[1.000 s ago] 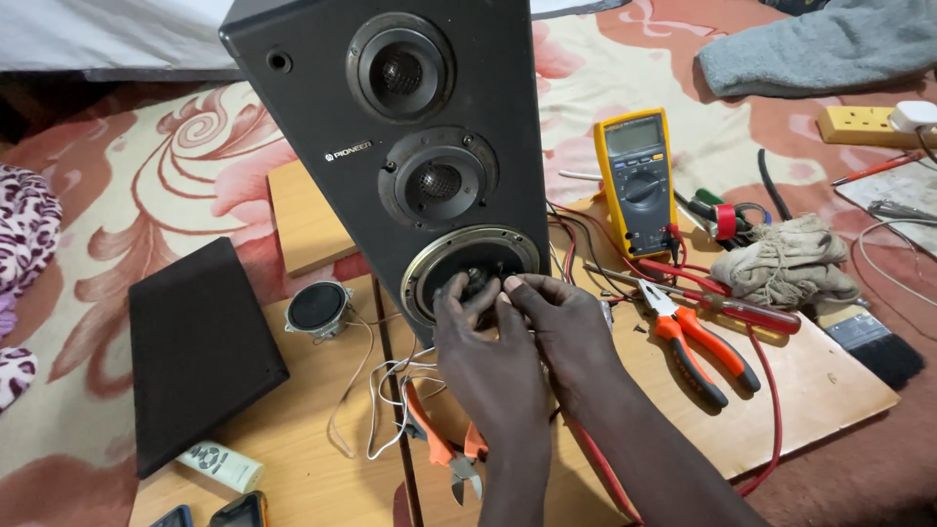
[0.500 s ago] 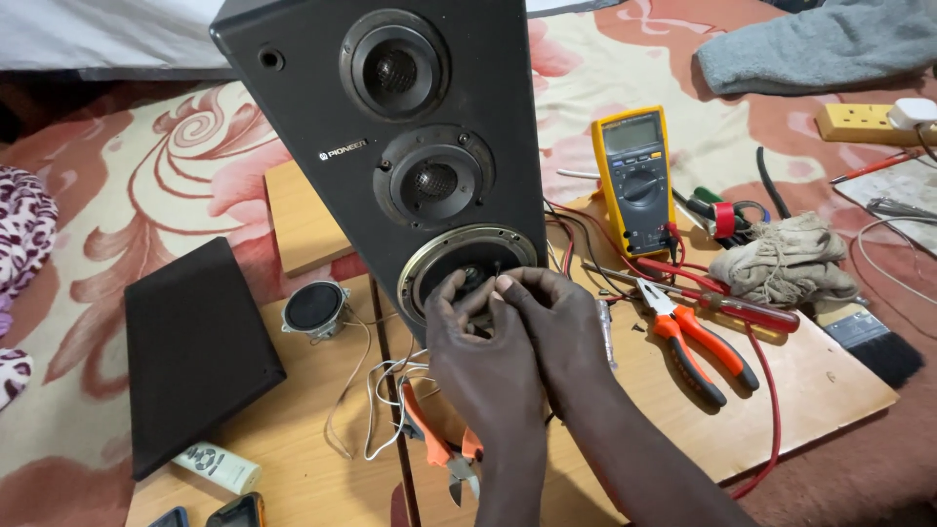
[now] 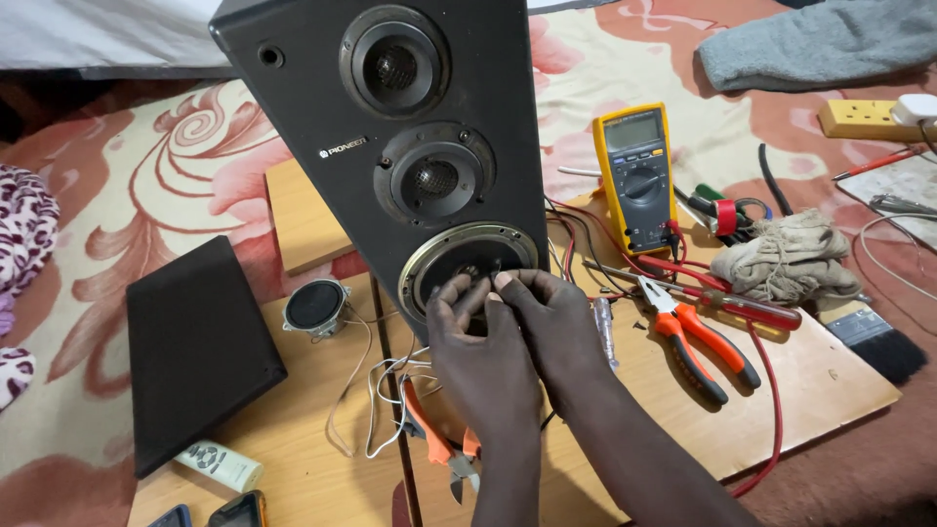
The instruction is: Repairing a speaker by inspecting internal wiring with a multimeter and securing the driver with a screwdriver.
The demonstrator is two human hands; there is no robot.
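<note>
Both grips are pinched together at the bottom opening of the tall black speaker cabinet [image 3: 390, 146]: left hand [image 3: 483, 342] and right hand [image 3: 556, 327], fingertips meeting on something small, too hidden to name. Since a second ago they've barely shifted. Cabinet stands on the wooden worktop [image 3: 781, 390]; orange pliers [image 3: 698, 337] lie just right.

A matt black speaker cabinet [image 3: 322, 117] with a dull metal ring [image 3: 468, 256] around its lowest opening stands on smooth, pale wooden boards [image 3: 781, 390] beside a yellow plastic-cased multimeter [image 3: 636, 176], orange rubber-handled pliers [image 3: 698, 337] and a rough, crumpled beige cloth [image 3: 786, 256].
</note>
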